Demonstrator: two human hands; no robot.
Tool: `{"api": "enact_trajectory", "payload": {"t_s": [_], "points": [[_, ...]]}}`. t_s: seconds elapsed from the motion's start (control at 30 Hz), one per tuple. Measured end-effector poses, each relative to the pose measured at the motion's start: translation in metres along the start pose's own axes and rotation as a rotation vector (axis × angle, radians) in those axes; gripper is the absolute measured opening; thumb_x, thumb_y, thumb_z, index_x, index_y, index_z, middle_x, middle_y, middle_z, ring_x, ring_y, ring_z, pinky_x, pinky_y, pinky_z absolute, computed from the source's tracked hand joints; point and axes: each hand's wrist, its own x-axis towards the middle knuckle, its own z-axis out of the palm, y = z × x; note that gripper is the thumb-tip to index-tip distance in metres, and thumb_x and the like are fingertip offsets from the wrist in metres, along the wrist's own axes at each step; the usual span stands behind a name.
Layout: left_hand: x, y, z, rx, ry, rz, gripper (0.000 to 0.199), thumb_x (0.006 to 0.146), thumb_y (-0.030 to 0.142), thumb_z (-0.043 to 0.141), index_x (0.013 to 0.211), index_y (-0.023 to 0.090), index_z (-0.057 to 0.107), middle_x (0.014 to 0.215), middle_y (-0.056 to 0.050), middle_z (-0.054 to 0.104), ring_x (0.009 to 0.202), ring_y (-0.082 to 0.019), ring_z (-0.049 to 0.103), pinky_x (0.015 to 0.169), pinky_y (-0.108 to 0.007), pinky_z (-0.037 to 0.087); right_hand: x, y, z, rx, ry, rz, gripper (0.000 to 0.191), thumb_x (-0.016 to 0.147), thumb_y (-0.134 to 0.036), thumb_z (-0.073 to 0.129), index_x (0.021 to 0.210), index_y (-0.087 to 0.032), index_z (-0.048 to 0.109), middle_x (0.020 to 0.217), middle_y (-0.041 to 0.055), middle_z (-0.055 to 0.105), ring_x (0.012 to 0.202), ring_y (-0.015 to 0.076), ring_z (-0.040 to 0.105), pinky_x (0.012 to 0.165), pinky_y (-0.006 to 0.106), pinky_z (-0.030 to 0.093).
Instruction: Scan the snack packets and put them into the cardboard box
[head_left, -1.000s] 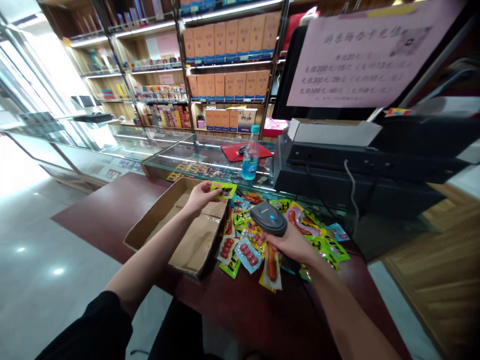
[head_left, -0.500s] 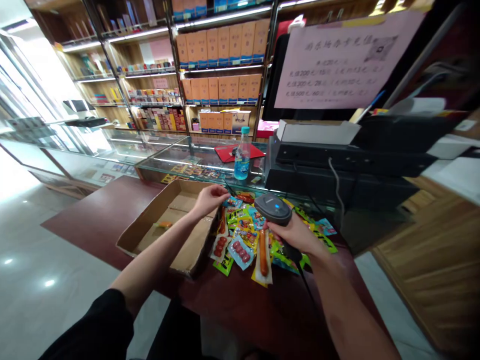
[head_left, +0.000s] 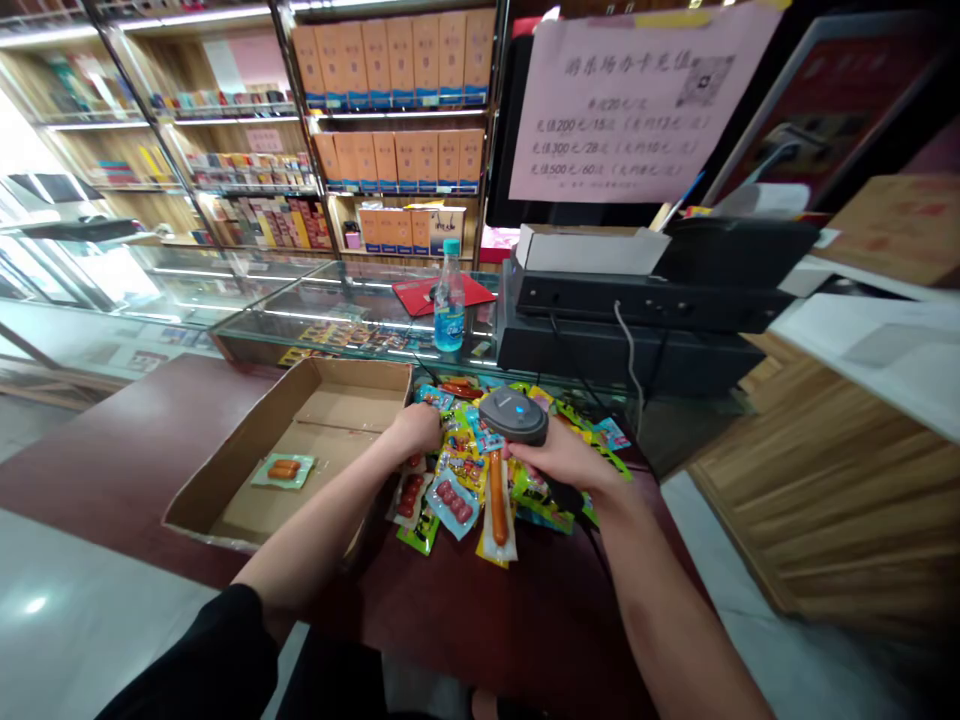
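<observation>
A grey barcode scanner (head_left: 514,415) with a blue light is gripped in my right hand (head_left: 555,455), its head over a pile of snack packets. My left hand (head_left: 418,428) is closed at the pile's left edge, beside the cardboard box; its fingertips are hidden. Below the scanner lies a long packed sausage (head_left: 498,505). To its left are a blue-edged pack of small sausages (head_left: 453,503) and another sausage pack (head_left: 410,495). One small pack of sausages (head_left: 283,470) lies inside the shallow cardboard box (head_left: 352,382), left of the pile.
A bottle of blue drink (head_left: 449,305) and a red folder (head_left: 409,293) stand on the glass counter (head_left: 300,322) behind the pile. A black machine (head_left: 600,335) and a screen with a pink notice (head_left: 615,110) are at back right. The dark red table (head_left: 480,620) reaches towards me.
My left hand has come down onto the pile's left edge, its fingers now curled under. The scanner stays over the packets. The view has swung right, and the pack in the box shows fully.
</observation>
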Motion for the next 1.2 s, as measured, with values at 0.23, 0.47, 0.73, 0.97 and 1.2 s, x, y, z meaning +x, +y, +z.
{"api": "enact_trajectory", "payload": {"t_s": [0.23, 0.47, 0.73, 0.97, 1.2], "points": [[0.012, -0.029, 0.001, -0.732, 0.155, -0.023, 0.036, 0.062, 0.034, 0.077, 0.091, 0.015, 0.067, 0.076, -0.003, 0.067, 0.068, -0.016, 0.061, 0.063, -0.026, 0.048, 0.0, 0.003, -0.001, -0.031, -0.107, 0.025, 0.01, 0.071, -0.027, 0.066, 0.076, -0.018, 0.063, 0.047, -0.0044, 0.056, 0.039, 0.0106, 0.05, 0.039, 0.021, 0.038], [0.012, -0.037, -0.011, -1.268, 0.093, -0.089, 0.041, 0.044, 0.037, 0.088, 0.074, 0.013, 0.072, 0.059, 0.001, 0.06, 0.053, -0.01, 0.052, 0.052, -0.023, 0.043, 0.003, 0.003, 0.009, 0.035, -0.134, 0.011, 0.008, 0.066, -0.021, 0.065, 0.073, -0.02, 0.062, 0.042, -0.0053, 0.054, 0.035, 0.011, 0.049, 0.034, 0.021, 0.037], [0.013, -0.041, -0.009, -1.248, 0.066, -0.12, 0.035, 0.046, 0.036, 0.087, 0.067, 0.014, 0.071, 0.063, 0.0, 0.063, 0.058, -0.01, 0.055, 0.056, -0.022, 0.044, 0.003, 0.0, 0.009, -0.035, -0.13, 0.067, 0.01, 0.067, -0.017, 0.06, 0.064, -0.021, 0.052, 0.041, -0.0053, 0.052, 0.037, 0.0112, 0.048, 0.038, 0.022, 0.036], [0.013, -0.042, -0.01, -1.241, 0.068, -0.108, 0.027, 0.049, 0.032, 0.085, 0.062, 0.014, 0.069, 0.06, -0.001, 0.063, 0.057, -0.012, 0.057, 0.054, -0.023, 0.045, 0.004, 0.001, 0.01, -0.004, -0.134, 0.041, 0.007, 0.066, -0.016, 0.061, 0.07, -0.021, 0.058, 0.04, -0.0051, 0.052, 0.035, 0.012, 0.048, 0.037, 0.023, 0.037], [0.013, -0.041, -0.01, -1.256, 0.035, -0.108, 0.029, 0.049, 0.033, 0.085, 0.068, 0.015, 0.073, 0.063, -0.001, 0.065, 0.057, -0.012, 0.057, 0.054, -0.022, 0.046, 0.005, 0.004, 0.012, 0.021, -0.111, 0.035, 0.013, 0.065, -0.017, 0.063, 0.077, -0.02, 0.06, 0.043, -0.0055, 0.054, 0.035, 0.0119, 0.049, 0.034, 0.022, 0.037]]}}
